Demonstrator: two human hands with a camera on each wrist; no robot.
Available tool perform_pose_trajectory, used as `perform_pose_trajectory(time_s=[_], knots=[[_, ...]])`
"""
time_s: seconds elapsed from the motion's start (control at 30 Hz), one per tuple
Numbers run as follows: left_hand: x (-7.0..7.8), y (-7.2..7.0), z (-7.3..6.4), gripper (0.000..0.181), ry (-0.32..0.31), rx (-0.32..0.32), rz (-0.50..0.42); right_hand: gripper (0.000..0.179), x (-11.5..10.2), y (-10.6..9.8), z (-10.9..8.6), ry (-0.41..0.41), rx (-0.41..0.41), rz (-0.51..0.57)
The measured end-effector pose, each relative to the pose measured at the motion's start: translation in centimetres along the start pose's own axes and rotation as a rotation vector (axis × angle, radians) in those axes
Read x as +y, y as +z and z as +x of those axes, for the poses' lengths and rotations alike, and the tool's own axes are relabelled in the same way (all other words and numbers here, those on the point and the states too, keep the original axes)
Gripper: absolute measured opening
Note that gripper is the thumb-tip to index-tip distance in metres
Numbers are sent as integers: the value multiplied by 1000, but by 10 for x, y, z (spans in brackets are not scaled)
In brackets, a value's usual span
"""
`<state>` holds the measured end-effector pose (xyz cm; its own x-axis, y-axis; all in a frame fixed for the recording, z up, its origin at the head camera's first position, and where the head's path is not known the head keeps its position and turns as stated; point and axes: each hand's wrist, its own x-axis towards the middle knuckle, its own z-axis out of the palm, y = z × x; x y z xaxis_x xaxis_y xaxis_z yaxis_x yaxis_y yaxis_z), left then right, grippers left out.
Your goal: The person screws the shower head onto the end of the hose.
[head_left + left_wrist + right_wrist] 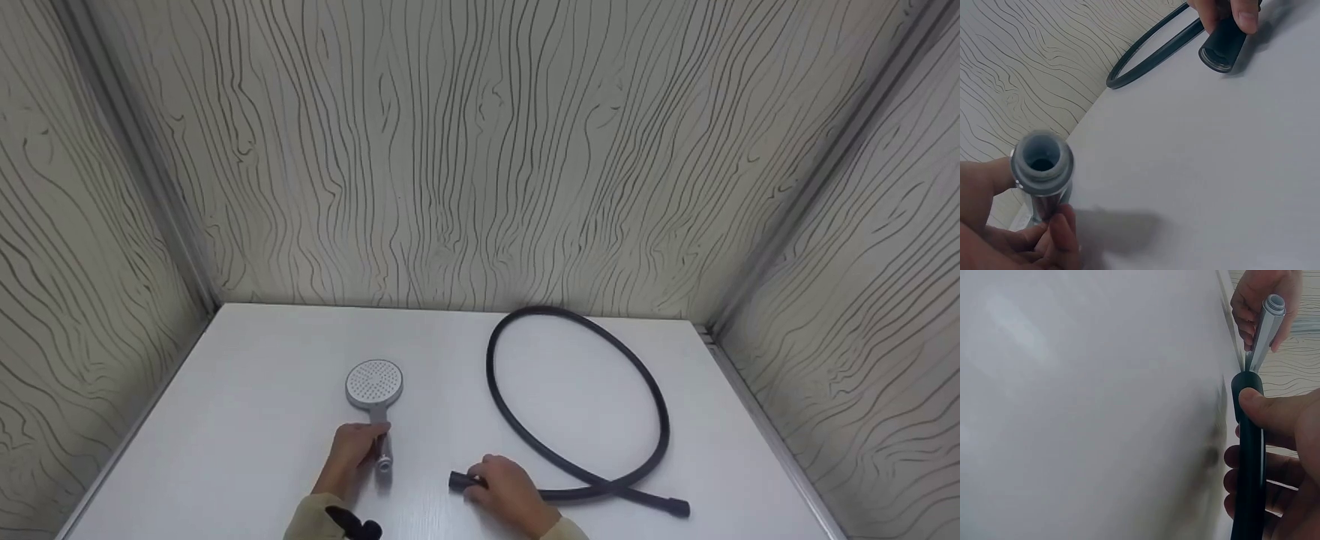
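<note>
A grey shower head (374, 382) with a round nozzle face is held by its handle in my left hand (355, 444). Its threaded handle end (1042, 159) points toward the left wrist camera, with fingers and thumb around the handle. My right hand (510, 491) grips a black shower hose (577, 324) just behind one end. That end, a wider black connector (1222, 49), shows its open mouth in the left wrist view and faces left toward the shower head. In the right wrist view the thumb lies on top of the hose (1251, 478). Connector and handle are apart.
Most of the hose loops on the right of the white table (247, 420) and crosses itself. Its other end (677, 508) lies near the front right. Wood-grain patterned panels (420, 150) stand behind and at both sides.
</note>
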<state>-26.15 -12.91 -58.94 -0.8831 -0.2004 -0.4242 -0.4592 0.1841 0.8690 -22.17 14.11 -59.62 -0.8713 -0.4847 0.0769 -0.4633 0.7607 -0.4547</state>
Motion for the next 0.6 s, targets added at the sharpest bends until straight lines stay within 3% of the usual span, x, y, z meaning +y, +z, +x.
perform_pose_trajectory(time_s=[0.27, 0.6], knots=[[0, 1, 0, 23, -15, -40, -52, 19, -4, -6, 1, 85, -39, 60], [1, 1, 0, 23, -23, -56, -23, 18, -6, -9, 1, 63, -29, 59]])
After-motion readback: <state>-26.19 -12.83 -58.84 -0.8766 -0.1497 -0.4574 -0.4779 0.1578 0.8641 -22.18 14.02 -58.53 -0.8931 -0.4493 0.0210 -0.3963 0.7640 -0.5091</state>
